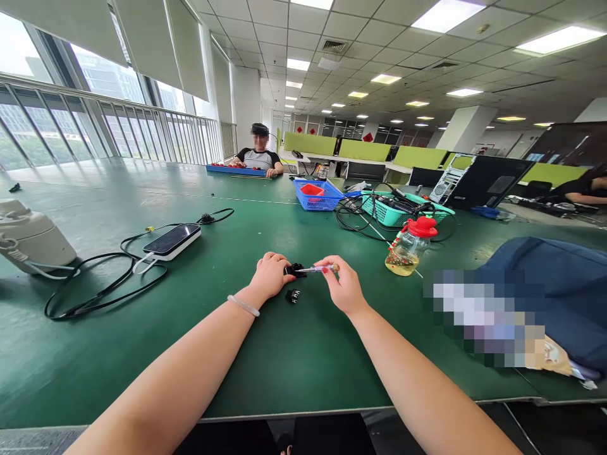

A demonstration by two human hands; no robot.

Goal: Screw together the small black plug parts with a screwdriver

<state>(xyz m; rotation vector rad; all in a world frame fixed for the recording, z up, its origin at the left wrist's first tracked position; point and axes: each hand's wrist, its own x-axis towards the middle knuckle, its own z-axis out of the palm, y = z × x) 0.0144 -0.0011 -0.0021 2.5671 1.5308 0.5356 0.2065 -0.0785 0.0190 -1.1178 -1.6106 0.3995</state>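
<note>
My left hand (270, 276), with a pale bangle at its wrist, is closed on a small black part (298, 270) at the middle of the green table. Between the fingers of my right hand (342, 284) is a screwdriver (315, 268) with a clear handle. Its shaft points left and its tip meets the black part; the exact contact is too small to make out. Just below, nearer to me, a second small black piece (293, 296) with light metal bits lies loose on the table.
A phone-like device (172, 241) with black cables and a beige appliance (28, 237) stand left. Right are a red-lidded bottle (408, 248), a navy bag (554, 297), a blue basket (318, 197) and a green basket (386, 212) of cables. Another person (258, 155) sits across the table (294, 366).
</note>
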